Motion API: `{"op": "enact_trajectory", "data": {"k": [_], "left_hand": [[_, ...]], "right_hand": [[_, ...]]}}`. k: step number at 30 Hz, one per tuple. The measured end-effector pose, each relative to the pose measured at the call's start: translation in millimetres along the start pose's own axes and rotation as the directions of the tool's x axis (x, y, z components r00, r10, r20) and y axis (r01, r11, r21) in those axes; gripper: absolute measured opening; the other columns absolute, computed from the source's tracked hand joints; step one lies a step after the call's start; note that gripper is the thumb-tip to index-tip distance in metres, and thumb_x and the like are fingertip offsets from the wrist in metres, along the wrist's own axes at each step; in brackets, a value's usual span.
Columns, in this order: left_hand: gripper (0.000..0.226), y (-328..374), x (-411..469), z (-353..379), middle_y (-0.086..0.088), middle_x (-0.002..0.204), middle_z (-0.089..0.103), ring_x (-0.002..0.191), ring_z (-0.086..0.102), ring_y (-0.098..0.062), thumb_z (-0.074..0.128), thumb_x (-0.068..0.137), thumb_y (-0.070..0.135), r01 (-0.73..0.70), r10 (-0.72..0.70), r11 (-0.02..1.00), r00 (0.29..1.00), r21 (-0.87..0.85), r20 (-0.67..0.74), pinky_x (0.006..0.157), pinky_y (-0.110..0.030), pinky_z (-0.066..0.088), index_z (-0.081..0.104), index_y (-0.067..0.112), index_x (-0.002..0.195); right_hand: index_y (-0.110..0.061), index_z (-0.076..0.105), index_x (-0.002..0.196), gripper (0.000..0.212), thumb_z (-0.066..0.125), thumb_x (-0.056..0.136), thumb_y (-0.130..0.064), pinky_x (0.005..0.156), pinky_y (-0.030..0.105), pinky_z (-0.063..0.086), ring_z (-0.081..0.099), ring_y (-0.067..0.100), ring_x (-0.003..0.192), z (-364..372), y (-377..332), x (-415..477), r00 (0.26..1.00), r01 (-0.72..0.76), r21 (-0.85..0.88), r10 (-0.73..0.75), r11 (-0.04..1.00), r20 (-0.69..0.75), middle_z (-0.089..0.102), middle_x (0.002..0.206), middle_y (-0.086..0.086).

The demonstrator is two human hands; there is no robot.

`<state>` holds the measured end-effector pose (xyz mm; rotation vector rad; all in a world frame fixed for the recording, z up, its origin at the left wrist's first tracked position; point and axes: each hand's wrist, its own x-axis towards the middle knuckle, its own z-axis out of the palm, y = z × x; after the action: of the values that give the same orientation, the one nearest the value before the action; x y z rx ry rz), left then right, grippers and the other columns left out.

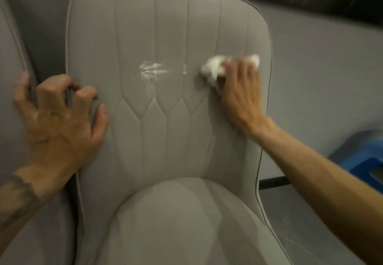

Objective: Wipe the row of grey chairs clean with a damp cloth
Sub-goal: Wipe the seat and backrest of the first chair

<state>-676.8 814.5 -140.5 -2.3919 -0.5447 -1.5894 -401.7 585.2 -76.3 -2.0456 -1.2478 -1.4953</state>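
Observation:
A grey padded chair (165,130) with stitched panels fills the view, backrest above and seat cushion below. White foamy streaks (152,71) mark the middle of the backrest. My right hand (238,90) presses a crumpled white cloth (213,68) against the right side of the backrest, fingers over the cloth. My left hand (60,115) grips the left edge of the backrest with curled fingers. A second grey chair (12,61) stands close on the left.
A grey wall (323,68) runs behind the chairs with a dark strip along its top. A blue object (360,155) sits low at the right edge. A dark gap separates the two chairs.

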Motion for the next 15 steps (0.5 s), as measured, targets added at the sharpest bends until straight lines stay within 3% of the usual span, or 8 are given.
{"op": "enact_trajectory", "data": {"k": [3,5,7,10,12,15], "left_hand": [[0.028,-1,0,1,-0.017,0.13,0.037,0.113,0.048,-0.04,0.049,0.106,0.035,0.007,-0.007,1.0,1.0,0.007,0.008,0.094,-0.078,0.046,0.05,0.013,0.122],[0.027,0,-1,2,-0.017,0.129,0.037,0.111,0.049,-0.041,0.049,0.106,0.036,0.002,-0.002,1.0,1.0,0.0,0.013,0.092,-0.078,0.046,0.049,0.014,0.123],[0.027,-2,-1,3,-0.017,0.129,0.037,0.11,0.048,-0.04,0.048,0.106,0.036,-0.002,0.002,1.0,1.0,0.001,0.004,0.092,-0.078,0.046,0.047,0.016,0.123],[0.028,-3,-1,3,-0.016,0.131,0.037,0.109,0.049,-0.041,0.047,0.106,0.038,0.023,-0.022,0.999,1.0,-0.037,0.02,0.093,-0.078,0.046,0.045,0.018,0.125],[0.029,-2,-2,2,-0.016,0.132,0.036,0.108,0.05,-0.042,0.048,0.106,0.038,0.033,-0.032,0.998,0.999,-0.06,0.029,0.092,-0.078,0.046,0.043,0.019,0.127],[0.029,0,2,1,-0.004,0.134,0.039,0.11,0.05,-0.042,0.046,0.106,0.04,0.016,-0.016,0.998,1.0,-0.058,-0.004,0.093,-0.078,0.046,0.038,0.024,0.129]], "right_hand": [[-0.011,0.053,0.109,0.02,0.045,0.102,-0.028,0.081,0.04,0.038,0.044,0.028,0.089,2,19,67,0.963,-0.171,-0.026,0.162,0.985,-0.214,0.055,0.103,0.014],[-0.011,0.055,0.108,0.022,0.043,0.103,-0.029,0.084,0.038,0.037,0.045,0.027,0.089,8,4,56,0.936,-0.242,0.022,0.239,0.97,-0.26,0.055,0.102,0.012],[-0.009,0.056,0.114,0.022,0.051,0.101,-0.027,0.09,0.039,0.038,0.047,0.029,0.093,12,-21,8,0.975,-0.186,0.073,0.193,0.98,-0.108,0.055,0.106,0.014],[-0.007,0.055,0.12,0.027,0.061,0.098,-0.022,0.088,0.04,0.043,0.05,0.031,0.096,2,-22,-41,0.985,0.103,0.056,-0.109,0.993,0.134,0.058,0.109,0.016],[-0.008,0.052,0.119,0.028,0.059,0.099,-0.026,0.086,0.038,0.039,0.047,0.03,0.094,-1,0,-12,0.979,0.176,0.04,-0.179,0.984,0.1,0.058,0.108,0.017],[-0.012,0.051,0.111,0.032,0.038,0.106,-0.041,0.08,0.034,0.034,0.04,0.023,0.087,4,14,47,0.992,-0.008,0.024,0.011,1.0,-0.127,0.053,0.102,0.012]]}}
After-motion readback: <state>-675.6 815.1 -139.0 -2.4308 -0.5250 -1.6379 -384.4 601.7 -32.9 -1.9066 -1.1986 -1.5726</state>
